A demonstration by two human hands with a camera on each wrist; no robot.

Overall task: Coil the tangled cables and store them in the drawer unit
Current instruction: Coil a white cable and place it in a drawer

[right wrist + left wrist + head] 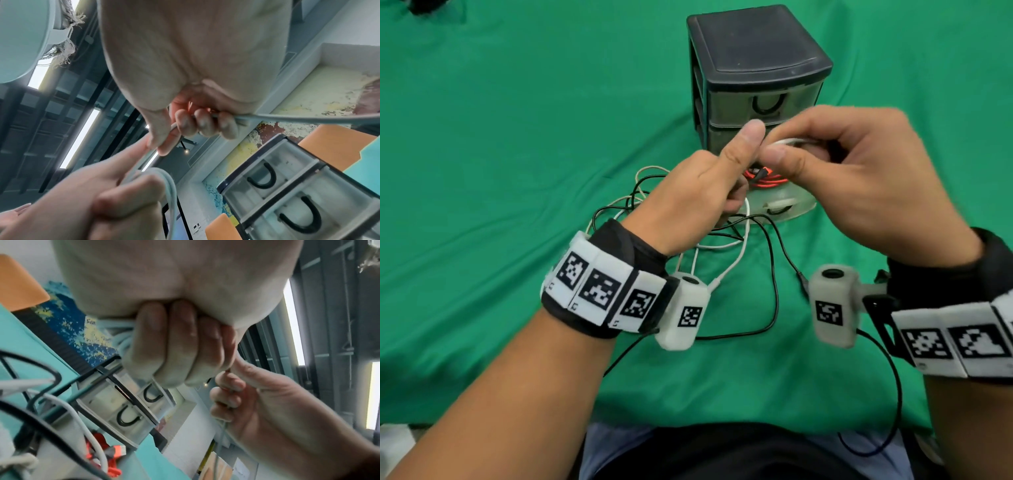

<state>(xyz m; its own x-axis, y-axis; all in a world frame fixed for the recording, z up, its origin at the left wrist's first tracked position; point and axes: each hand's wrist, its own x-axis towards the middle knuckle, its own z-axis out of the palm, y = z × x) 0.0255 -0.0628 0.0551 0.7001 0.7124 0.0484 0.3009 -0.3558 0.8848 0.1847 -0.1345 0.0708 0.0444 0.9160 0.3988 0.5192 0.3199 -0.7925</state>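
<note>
We see the head view evenly and brightly lit, with only soft shadows under our wrists on the green cloth (482, 137). Our right hand (859, 178) smears with motion blur. In the wrist views, bright ceiling light strips (294, 324) beyond our fingers blow out to white glare, our palms loom soft and unfocused, and straight lines bend toward the edges.

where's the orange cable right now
In the head view the orange cable lies coiled in the pulled-out bottom drawer, in front of the drawer unit, just beneath both hands and partly hidden by them.
</note>
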